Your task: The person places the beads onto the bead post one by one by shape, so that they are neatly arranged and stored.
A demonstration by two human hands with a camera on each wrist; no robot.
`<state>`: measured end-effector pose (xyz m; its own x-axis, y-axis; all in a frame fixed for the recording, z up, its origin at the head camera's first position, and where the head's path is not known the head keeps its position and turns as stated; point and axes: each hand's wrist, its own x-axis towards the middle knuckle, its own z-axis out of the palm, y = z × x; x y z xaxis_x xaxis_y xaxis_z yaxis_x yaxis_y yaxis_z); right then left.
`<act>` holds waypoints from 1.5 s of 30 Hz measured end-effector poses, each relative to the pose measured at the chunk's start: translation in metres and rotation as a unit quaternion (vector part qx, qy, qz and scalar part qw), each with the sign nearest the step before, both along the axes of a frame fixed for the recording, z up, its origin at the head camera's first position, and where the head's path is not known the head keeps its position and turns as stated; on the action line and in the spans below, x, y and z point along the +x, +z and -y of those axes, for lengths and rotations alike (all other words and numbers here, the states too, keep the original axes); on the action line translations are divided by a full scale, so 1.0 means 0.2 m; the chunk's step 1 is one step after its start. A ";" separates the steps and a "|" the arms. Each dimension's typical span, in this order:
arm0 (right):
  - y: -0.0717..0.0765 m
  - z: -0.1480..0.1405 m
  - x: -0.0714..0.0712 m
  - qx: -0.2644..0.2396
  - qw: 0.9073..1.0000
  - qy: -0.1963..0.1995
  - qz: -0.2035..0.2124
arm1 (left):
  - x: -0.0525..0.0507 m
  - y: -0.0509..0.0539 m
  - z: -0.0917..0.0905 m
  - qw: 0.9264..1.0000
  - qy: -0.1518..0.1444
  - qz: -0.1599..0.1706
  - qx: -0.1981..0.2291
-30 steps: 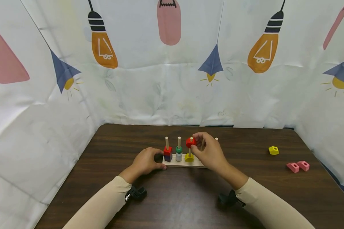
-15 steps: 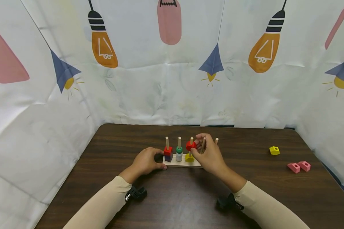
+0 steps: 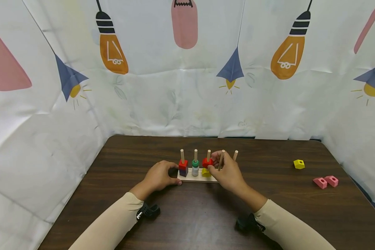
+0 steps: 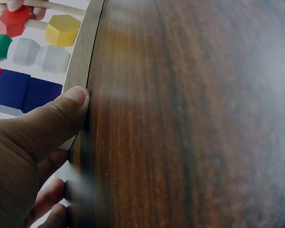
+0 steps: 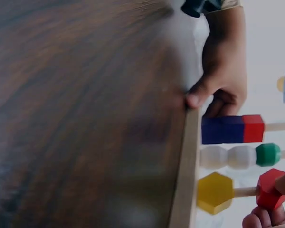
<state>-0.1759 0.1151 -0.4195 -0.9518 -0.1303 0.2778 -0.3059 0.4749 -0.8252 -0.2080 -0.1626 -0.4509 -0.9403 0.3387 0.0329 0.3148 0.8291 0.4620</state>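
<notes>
My left hand (image 3: 158, 176) grips the left end of a wooden peg stacker (image 3: 190, 178), its thumb on the front edge. My right hand (image 3: 229, 173) pinches a red hexagonal block (image 3: 207, 162) threaded on the third peg. Below it sits a yellow hexagonal block (image 5: 214, 193), with a stretch of bare peg between them in the right wrist view. The first peg carries two dark blue blocks (image 4: 12, 90) under a red block (image 3: 183, 164). On the second are two white beads (image 4: 52, 59) and a green bead (image 5: 268, 155). The right hand partly covers the stacker's right end.
A loose yellow block (image 3: 299, 164) lies on the dark wooden table (image 3: 190, 215) at the right. Two pink blocks (image 3: 326, 182) lie nearer the right edge. Two bare pegs (image 3: 235, 155) rise beside the right hand. A printed white curtain (image 3: 175, 97) stands behind the table.
The red hexagonal block has slid down the third peg towards the yellow one, with my right hand lowering along with it. My left hand stays in place.
</notes>
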 end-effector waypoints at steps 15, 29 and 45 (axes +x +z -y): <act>-0.08 0.00 -0.02 0.001 0.999 0.008 0.036 | -0.01 0.01 -0.01 1.000 0.000 0.001 0.000; -0.06 -0.04 0.01 0.002 0.998 0.035 0.048 | -0.01 0.00 -0.01 1.000 -0.002 -0.002 -0.004; -0.02 -0.32 0.10 0.166 0.979 0.114 0.031 | 0.00 0.00 0.00 1.000 0.002 0.000 -0.007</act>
<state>-0.1550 0.1798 -0.4242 -0.9007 -0.4154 0.1271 -0.3900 0.6445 -0.6577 -0.2083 -0.1618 -0.4505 -0.9415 0.3358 0.0279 0.3119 0.8369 0.4498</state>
